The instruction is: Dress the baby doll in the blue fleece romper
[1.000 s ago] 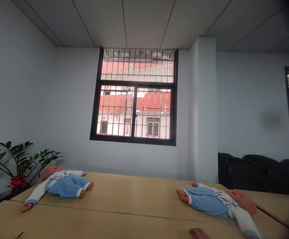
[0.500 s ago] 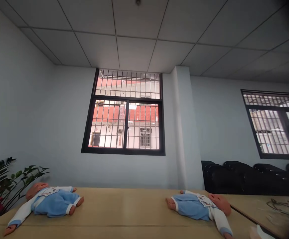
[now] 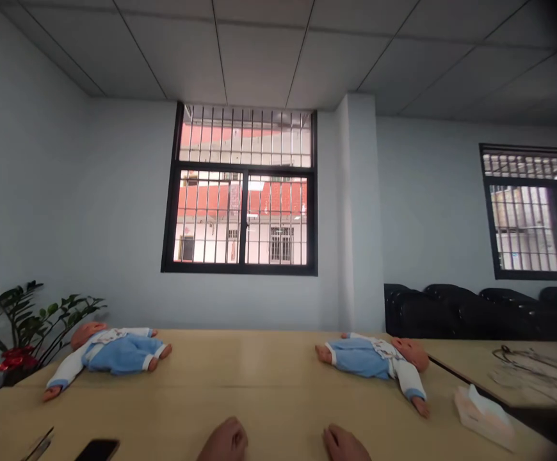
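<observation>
Both hands rest low in the picture at the near part of the wooden table [image 3: 259, 400]. My left hand [image 3: 225, 440] is curled closed, and nothing shows in it. Opposite it, my right hand [image 3: 346, 443] is also curled closed, with a gap of bare tabletop between the two. A doll in blue and white clothes [image 3: 122, 353] lies on its back at the far left. Another doll, dressed alike [image 3: 362, 358], lies at the far right, its head to the right. Neither hand touches a doll.
A dark phone [image 3: 98, 450] and a thin pen-like item [image 3: 41, 444] lie at the near left. A tissue pack [image 3: 484, 415] sits at the right, with tangled cables [image 3: 532, 365] beyond. A potted plant [image 3: 19, 339] stands left, and black chairs [image 3: 456, 310] behind right.
The view has tilted down, so the dolls and window sit higher in the picture. Both my hands, the phone and the pen-like item have come into view, and more of the tissue pack shows.
</observation>
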`<state>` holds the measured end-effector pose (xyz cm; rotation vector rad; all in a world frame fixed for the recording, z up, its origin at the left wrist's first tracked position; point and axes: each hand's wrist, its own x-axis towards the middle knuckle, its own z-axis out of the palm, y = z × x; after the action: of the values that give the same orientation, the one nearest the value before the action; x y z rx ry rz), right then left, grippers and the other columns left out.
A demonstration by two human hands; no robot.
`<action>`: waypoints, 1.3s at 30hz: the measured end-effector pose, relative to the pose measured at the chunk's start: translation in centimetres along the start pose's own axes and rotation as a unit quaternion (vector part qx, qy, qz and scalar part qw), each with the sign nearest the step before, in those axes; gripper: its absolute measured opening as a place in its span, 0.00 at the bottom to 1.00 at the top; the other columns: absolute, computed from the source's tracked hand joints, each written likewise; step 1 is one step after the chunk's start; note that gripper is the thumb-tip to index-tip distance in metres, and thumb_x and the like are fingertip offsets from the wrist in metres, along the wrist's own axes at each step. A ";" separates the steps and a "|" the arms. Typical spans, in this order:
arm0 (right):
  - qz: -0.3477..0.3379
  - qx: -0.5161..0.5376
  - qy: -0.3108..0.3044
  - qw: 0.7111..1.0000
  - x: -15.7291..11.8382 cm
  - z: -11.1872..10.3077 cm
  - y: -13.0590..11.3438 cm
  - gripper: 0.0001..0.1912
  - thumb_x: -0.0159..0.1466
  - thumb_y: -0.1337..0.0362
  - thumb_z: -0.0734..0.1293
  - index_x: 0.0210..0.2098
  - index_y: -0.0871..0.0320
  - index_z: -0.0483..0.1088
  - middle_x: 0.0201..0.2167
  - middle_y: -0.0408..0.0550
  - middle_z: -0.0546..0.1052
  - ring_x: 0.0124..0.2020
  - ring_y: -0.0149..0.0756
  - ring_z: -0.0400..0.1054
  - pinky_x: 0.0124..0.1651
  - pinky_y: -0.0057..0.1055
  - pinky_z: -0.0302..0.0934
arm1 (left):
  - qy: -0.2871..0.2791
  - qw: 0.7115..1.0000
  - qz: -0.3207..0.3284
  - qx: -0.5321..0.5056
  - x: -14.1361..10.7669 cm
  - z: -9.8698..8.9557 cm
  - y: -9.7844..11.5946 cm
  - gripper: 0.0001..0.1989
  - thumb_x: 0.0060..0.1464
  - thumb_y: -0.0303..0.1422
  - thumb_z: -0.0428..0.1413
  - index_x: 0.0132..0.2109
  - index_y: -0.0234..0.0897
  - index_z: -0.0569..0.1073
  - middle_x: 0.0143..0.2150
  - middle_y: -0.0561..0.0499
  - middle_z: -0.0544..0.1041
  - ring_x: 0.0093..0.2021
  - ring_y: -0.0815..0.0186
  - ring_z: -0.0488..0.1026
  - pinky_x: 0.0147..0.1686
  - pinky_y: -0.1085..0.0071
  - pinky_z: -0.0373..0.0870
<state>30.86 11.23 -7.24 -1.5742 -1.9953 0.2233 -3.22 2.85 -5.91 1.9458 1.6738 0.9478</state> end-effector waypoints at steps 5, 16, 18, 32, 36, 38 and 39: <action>0.001 -0.014 -0.045 0.999 -0.4 -0.5 -0.7 0.20 0.72 0.58 0.54 0.28 0.56 0.68 0.33 0.53 0.81 0.36 0.42 0.74 0.37 0.32 0.54 | 0.006 1.000 0.022 0.010 -0.3 1.3 -2.4 0.10 0.62 0.33 0.50 0.37 0.37 0.75 0.40 0.47 0.76 0.42 0.62 0.73 0.45 0.68 0.66; -0.004 0.019 -0.067 0.998 0.6 0.2 0.5 0.21 0.73 0.58 0.54 0.28 0.57 0.68 0.28 0.47 0.76 0.33 0.37 0.67 0.36 0.30 0.51 | -0.007 0.999 0.031 0.002 0.7 1.2 -4.2 0.09 0.60 0.33 0.52 0.37 0.37 0.76 0.39 0.48 0.76 0.40 0.63 0.71 0.42 0.69 0.64; -0.004 0.025 -0.070 0.997 0.7 0.3 0.6 0.22 0.73 0.58 0.53 0.28 0.57 0.69 0.28 0.47 0.76 0.32 0.37 0.67 0.36 0.30 0.51 | -0.007 0.999 0.033 -0.002 0.7 1.2 -4.2 0.09 0.60 0.33 0.52 0.37 0.37 0.76 0.39 0.49 0.76 0.40 0.63 0.71 0.42 0.70 0.64; 0.008 0.020 -0.079 0.997 0.7 -0.1 -0.1 0.19 0.72 0.58 0.56 0.27 0.56 0.67 0.28 0.46 0.77 0.32 0.37 0.68 0.34 0.29 0.49 | -0.001 0.990 -0.010 -0.137 1.3 1.0 -4.6 0.08 0.54 0.36 0.57 0.34 0.36 0.77 0.35 0.50 0.75 0.38 0.63 0.68 0.41 0.69 0.61; 0.020 -0.005 -0.082 0.996 0.4 -0.4 -0.8 0.19 0.72 0.57 0.56 0.28 0.56 0.68 0.30 0.48 0.79 0.33 0.37 0.70 0.34 0.30 0.48 | -0.016 0.967 -0.088 -0.237 3.0 0.3 -5.9 0.16 0.56 0.45 0.57 0.35 0.35 0.77 0.29 0.53 0.70 0.30 0.66 0.65 0.33 0.70 0.60; 0.024 -0.014 -0.087 0.996 0.2 -0.4 -1.2 0.20 0.72 0.57 0.55 0.29 0.56 0.68 0.32 0.49 0.80 0.34 0.39 0.71 0.34 0.30 0.49 | -0.038 0.946 -0.132 -0.294 4.1 -0.4 -6.9 0.21 0.58 0.50 0.54 0.36 0.34 0.76 0.25 0.56 0.64 0.23 0.70 0.57 0.27 0.72 0.55; 0.026 -0.018 -0.089 0.996 0.1 -0.4 -1.4 0.20 0.72 0.56 0.55 0.29 0.55 0.69 0.32 0.49 0.80 0.34 0.39 0.71 0.34 0.31 0.50 | -0.049 0.934 -0.150 -0.321 4.5 -0.9 -7.3 0.23 0.58 0.52 0.53 0.37 0.34 0.76 0.24 0.58 0.62 0.21 0.72 0.54 0.25 0.73 0.53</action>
<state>29.94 10.85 -6.22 -1.6816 -2.1041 0.3625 -8.75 8.57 -9.30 1.2442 1.3224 1.0795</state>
